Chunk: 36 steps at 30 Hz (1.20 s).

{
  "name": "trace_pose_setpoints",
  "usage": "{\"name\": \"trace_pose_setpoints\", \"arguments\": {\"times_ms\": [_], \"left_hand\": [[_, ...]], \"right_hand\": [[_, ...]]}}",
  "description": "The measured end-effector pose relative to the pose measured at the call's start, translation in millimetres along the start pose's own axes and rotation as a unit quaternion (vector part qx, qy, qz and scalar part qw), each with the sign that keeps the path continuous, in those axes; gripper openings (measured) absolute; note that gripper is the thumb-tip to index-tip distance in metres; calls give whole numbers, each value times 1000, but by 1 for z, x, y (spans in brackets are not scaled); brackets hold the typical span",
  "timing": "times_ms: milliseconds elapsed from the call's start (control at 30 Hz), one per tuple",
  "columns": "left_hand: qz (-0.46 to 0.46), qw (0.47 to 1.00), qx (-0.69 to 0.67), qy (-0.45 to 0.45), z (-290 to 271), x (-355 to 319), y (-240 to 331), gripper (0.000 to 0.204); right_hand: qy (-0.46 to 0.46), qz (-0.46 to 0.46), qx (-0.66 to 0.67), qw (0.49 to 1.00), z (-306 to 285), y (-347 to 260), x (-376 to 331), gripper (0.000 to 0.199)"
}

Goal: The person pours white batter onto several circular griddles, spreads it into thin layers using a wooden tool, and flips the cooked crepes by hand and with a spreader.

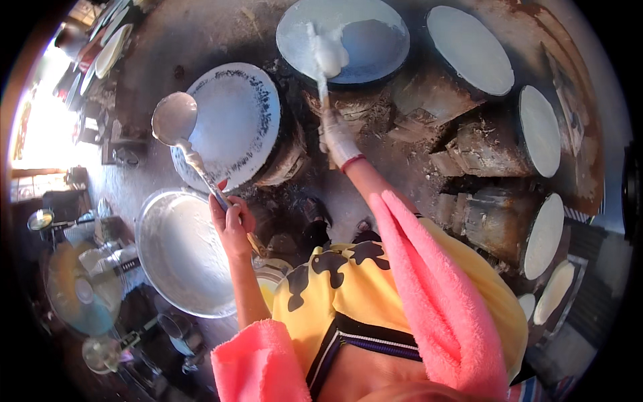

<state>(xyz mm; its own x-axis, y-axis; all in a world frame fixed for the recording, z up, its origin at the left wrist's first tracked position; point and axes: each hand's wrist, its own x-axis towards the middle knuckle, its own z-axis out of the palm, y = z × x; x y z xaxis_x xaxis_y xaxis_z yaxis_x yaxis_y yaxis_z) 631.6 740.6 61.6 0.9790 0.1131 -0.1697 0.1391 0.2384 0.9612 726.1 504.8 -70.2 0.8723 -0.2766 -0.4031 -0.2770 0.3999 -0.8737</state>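
Observation:
My left hand (233,218) is closed round the handle of a large ladle (174,117), whose bowl hangs over the left edge of a round griddle (234,120) with dark flecks along its rim. My right hand (338,141), in a pale glove, grips the handle of a spreader (328,57) coated in white batter. The spreader's head lies on another round griddle (375,50) in front of me. White batter covers part of that griddle, and a grey patch of its surface shows on the right. A wide metal basin (184,251) of white batter stands below my left hand.
Round griddles covered in white, such as one at the far right (470,50), another on the right (540,130) and a nearer one (544,236), curve around me on dark stoves. Bowls and utensils (107,258) crowd the left. An oval white piece (554,293) lies at lower right.

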Motion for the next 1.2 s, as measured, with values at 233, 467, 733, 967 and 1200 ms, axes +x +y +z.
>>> {"name": "trace_pose_setpoints", "arguments": {"times_ms": [233, 467, 733, 967, 1200], "left_hand": [[-31, 999, -8, 12, 13, -47, 8, 43], [-49, 995, -40, -77, 49, 9, 2, 43], [-70, 993, -36, -89, 74, 37, -21, 40], [-76, 991, -76, -85, 140, 28, -29, 45], [-77, 986, -51, -135, 165, 36, -27, 43]], "right_hand": [[41, 55, 56, 996, -63, -65, -25, 39], [32, -83, -276, 957, -72, 40, 37, 43], [36, -127, -366, 921, -168, -79, 28, 46], [-99, -58, -418, 901, -131, -95, 3, 53], [-20, -144, -542, 828, -248, -111, 47, 53]]}}
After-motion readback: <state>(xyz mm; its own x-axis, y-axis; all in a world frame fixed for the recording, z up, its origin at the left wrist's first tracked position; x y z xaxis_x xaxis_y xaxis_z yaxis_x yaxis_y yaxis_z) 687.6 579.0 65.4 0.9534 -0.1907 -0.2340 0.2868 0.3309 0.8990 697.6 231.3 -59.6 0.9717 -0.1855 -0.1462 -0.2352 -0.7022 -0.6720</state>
